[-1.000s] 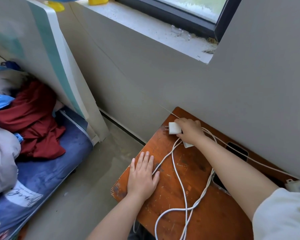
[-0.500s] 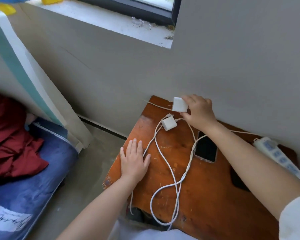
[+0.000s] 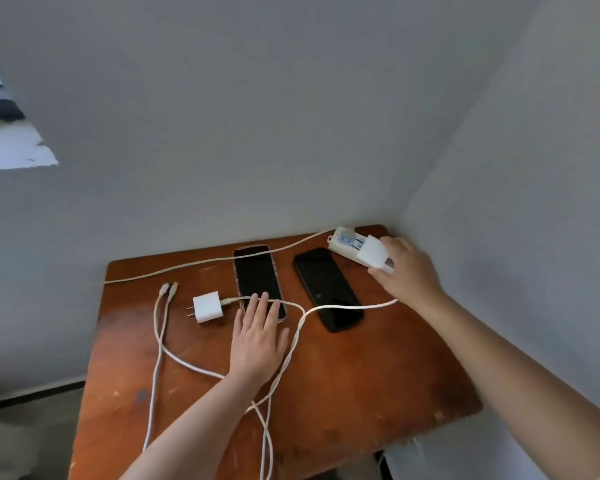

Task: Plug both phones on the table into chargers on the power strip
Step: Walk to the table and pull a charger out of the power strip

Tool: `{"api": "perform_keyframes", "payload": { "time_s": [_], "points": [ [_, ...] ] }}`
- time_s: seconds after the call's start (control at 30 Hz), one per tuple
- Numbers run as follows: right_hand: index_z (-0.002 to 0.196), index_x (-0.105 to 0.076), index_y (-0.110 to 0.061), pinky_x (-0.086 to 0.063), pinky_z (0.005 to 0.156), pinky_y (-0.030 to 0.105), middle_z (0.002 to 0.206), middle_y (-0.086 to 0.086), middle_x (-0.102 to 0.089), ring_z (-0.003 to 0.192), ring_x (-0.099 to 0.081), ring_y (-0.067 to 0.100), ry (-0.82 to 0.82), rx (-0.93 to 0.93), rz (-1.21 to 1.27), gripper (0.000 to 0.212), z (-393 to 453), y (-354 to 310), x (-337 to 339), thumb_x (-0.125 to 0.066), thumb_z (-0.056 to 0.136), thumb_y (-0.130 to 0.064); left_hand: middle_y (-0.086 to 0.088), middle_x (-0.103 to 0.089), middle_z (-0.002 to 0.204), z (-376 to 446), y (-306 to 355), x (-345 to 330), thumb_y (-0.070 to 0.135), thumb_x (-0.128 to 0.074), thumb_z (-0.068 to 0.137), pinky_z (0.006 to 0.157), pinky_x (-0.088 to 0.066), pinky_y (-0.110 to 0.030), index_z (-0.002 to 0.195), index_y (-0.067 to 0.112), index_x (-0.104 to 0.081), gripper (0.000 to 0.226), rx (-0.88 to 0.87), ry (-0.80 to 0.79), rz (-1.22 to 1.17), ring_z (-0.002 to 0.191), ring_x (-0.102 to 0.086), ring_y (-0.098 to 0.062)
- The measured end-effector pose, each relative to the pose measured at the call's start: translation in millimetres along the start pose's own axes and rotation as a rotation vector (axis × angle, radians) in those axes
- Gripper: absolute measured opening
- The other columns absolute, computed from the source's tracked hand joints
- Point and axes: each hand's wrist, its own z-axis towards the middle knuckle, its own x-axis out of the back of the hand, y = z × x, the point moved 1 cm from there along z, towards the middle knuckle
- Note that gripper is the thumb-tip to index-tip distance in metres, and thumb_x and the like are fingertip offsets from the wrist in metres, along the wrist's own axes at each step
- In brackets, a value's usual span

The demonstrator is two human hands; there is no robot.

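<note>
The right hand (image 3: 407, 271) reaches to the far right corner of the bench (image 3: 361, 375), and its grip is curled round a white charger block (image 3: 373, 253). The block sits over the near end of the white power strip (image 3: 343, 241), which lies against the wall in that corner; whether its prongs are seated in a socket cannot be told, since block and fingers cover that spot. A white cable (image 3: 354, 307) runs from under the right wrist leftward across the lower part of the black phone (image 3: 328, 288).

The left hand (image 3: 257, 341) lies flat, palm down, fingers straight and close together, its grip released and holding nothing. Its fingertips rest on the near end of the light-edged phone (image 3: 258, 280) and on a second white cable (image 3: 264, 299) crossing there. That cable leads left to a second charger block (image 3: 207, 307), which lies loose on the bench just beside the phone's left edge, prongs pointing left, well apart from the power strip.

Both phones lie face up with dark screens, side by side between the two hands, the black one nearer the right hand. Two cable connector ends (image 3: 168, 288) lie together at the left, not touching either phone. The strip's own cord (image 3: 205, 263) runs along the far edge, crossing the top of the light-edged phone.
</note>
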Motion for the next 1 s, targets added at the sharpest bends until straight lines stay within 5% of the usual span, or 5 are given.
{"api": "perform_keyframes", "payload": {
  "time_s": [0.47,0.7,0.9,1.0],
  "points": [
    [0.123,-0.048,-0.014,-0.042,0.088,0.035,0.123,0.009,-0.056,0.112,-0.055,0.027,-0.241,0.052,-0.265,0.042,70.5,50.6,-21.4,-0.061,0.086,-0.028,-0.001,0.003,0.157,18.9,38.5,-18.6,0.039,-0.021,0.099,0.117,0.006,-0.035,0.146,0.022,-0.005,0.052,0.083,-0.042,0.074,0.143,0.012,-0.019],
    [0.109,-0.058,-0.010,-0.033,0.060,0.025,0.113,0.010,-0.063,0.102,-0.060,0.026,-0.357,0.102,-0.299,0.032,100.3,51.9,-19.1,-0.064,0.083,-0.027,0.000,0.001,0.157,33.2,43.4,-32.2,0.041,-0.021,0.098,0.117,0.006,-0.037,0.146,0.022,-0.008,0.053,0.137,-0.013,0.084,0.143,0.012,-0.017],
    [0.109,-0.059,-0.009,-0.036,0.057,0.023,0.096,0.009,-0.061,0.089,-0.059,0.021,-0.466,0.080,-0.281,0.033,115.2,45.1,-17.5,-0.064,0.083,-0.029,0.001,-0.001,0.157,35.3,41.9,-37.4,0.048,-0.005,0.091,0.111,0.012,-0.032,0.145,0.023,-0.008,0.060,0.149,0.016,0.142,0.143,0.012,-0.016],
    [0.108,-0.059,-0.009,-0.042,0.066,0.025,0.103,0.009,-0.065,0.093,-0.063,0.022,-0.508,0.053,-0.280,0.031,121.6,40.6,-18.1,-0.064,0.083,-0.027,0.002,-0.002,0.157,36.7,41.6,-39.5,0.048,-0.007,0.095,0.106,0.014,-0.030,0.145,0.023,-0.009,0.056,0.149,0.032,0.139,0.142,0.014,-0.015]
  ]
}}
